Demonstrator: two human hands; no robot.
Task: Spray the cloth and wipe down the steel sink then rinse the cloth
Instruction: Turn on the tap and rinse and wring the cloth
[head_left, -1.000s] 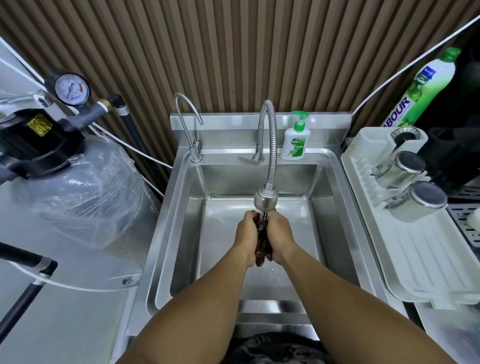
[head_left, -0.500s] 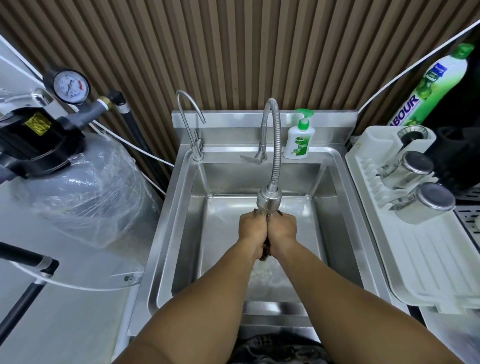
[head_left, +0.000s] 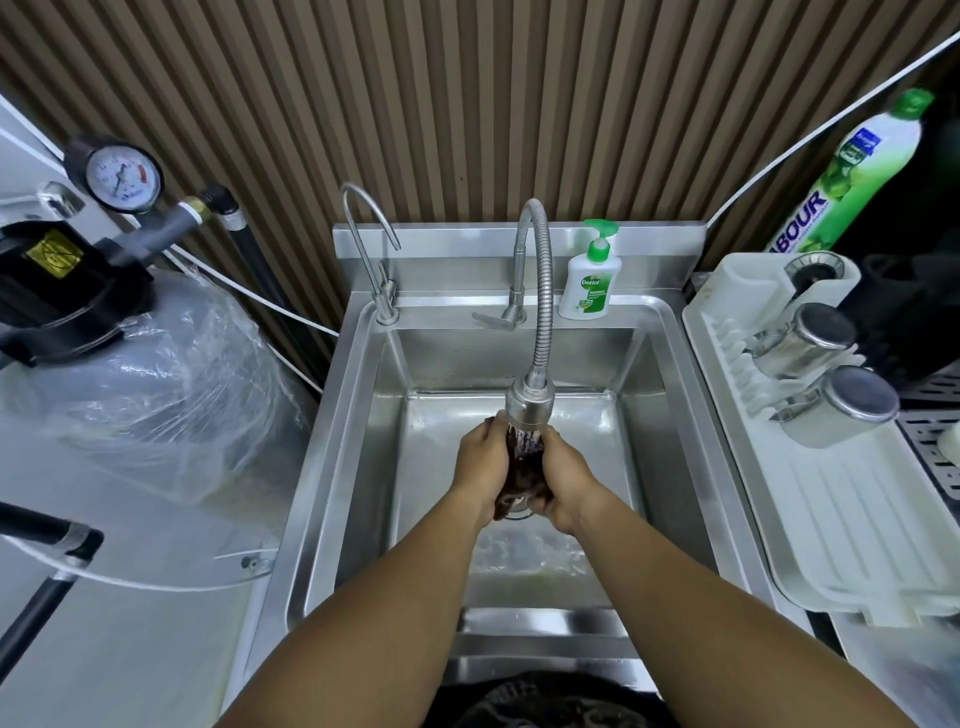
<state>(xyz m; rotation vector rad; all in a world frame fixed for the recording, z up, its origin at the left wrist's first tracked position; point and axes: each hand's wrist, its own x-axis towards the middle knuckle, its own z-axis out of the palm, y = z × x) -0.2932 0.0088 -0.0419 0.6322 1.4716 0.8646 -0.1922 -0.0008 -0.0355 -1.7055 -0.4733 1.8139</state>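
Head cam, dark cloth (head_left: 523, 470) squeezed btwn left hand (head_left: 480, 460) & right hand (head_left: 563, 475), under spray head (head_left: 527, 408), over sink (head_left: 358, 415).

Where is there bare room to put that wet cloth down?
The white drain tray's near half, in front of the two steel cups, is bare. So is the sink floor either side of the cloth. The back ledge is crowded: thin tap, hose tap, soap bottle.
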